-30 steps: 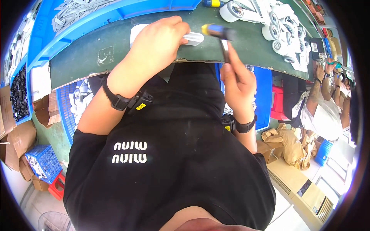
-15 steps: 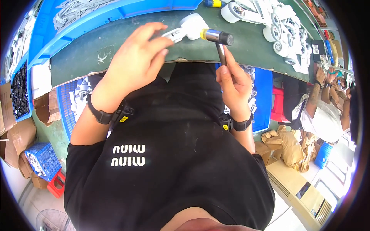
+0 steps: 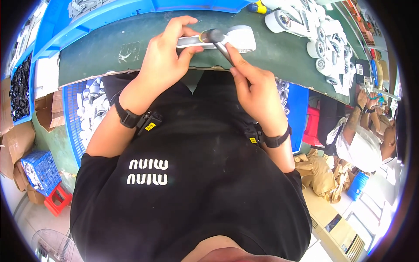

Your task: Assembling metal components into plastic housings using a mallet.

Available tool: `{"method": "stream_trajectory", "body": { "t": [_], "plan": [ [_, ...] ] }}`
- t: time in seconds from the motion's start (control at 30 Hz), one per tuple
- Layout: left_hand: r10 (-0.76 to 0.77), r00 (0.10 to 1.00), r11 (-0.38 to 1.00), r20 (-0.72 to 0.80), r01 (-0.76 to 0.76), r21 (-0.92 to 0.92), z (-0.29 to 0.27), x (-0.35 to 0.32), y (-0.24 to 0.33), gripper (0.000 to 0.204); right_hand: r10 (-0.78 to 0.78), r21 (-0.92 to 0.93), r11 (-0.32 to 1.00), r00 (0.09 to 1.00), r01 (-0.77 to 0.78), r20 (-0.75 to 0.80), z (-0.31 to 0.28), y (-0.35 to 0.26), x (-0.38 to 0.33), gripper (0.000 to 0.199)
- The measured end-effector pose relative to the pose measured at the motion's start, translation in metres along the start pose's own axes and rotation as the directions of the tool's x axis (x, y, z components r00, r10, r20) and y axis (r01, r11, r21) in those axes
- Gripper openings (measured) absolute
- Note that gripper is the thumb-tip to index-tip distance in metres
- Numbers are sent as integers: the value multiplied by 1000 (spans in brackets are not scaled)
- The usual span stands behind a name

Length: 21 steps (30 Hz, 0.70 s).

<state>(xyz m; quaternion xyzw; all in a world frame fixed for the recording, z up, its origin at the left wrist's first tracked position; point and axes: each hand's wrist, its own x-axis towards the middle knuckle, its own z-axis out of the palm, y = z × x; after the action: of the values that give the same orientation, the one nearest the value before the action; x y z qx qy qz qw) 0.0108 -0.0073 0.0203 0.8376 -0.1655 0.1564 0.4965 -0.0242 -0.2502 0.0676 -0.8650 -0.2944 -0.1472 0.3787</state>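
Observation:
A white plastic part with a rounded head [image 3: 242, 38] and a long, narrow arm lies sideways over the green bench. My left hand [image 3: 163, 56] is closed on the arm's left end, with the thumb below and the fingers above. In my right hand [image 3: 257, 87] is a mallet [image 3: 214, 36], gripped by its metal shaft. The mallet's dark end shows, with a yellow edge on its left. Its head covers the middle of the white arm; whether it touches cannot be told.
Finished-looking white parts with round ends [image 3: 318, 43] are heaped at the bench's right. A blue bin [image 3: 131, 17] of grey pieces stands along the far left. A yellow and dark tool [image 3: 258, 7] lies beyond. Blue crates [image 3: 297, 118] sit below the bench edge. Another person [image 3: 362, 139] works at far right.
My left hand has closed on the arm of the white part, which now lies more level and further right. The mallet has swung left, over that arm.

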Motion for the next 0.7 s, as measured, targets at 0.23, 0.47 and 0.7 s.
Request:
{"method": "stream_trajectory", "body": {
  "t": [0.23,0.47,0.7],
  "plan": [
    [62,998,998,-8,-63,-11,6,0,-12,57,-40,114,991,963,73,-267,10,5,-14,56],
    [-50,999,994,8,50,-93,-2,1,-12,60,102,131,986,994,-107,47,-7,-8,-1,57],
    [-112,993,986,19,114,-124,-6,3,-18,72,143,58,986,972,-156,184,15,-14,11,58]
  ]
}}
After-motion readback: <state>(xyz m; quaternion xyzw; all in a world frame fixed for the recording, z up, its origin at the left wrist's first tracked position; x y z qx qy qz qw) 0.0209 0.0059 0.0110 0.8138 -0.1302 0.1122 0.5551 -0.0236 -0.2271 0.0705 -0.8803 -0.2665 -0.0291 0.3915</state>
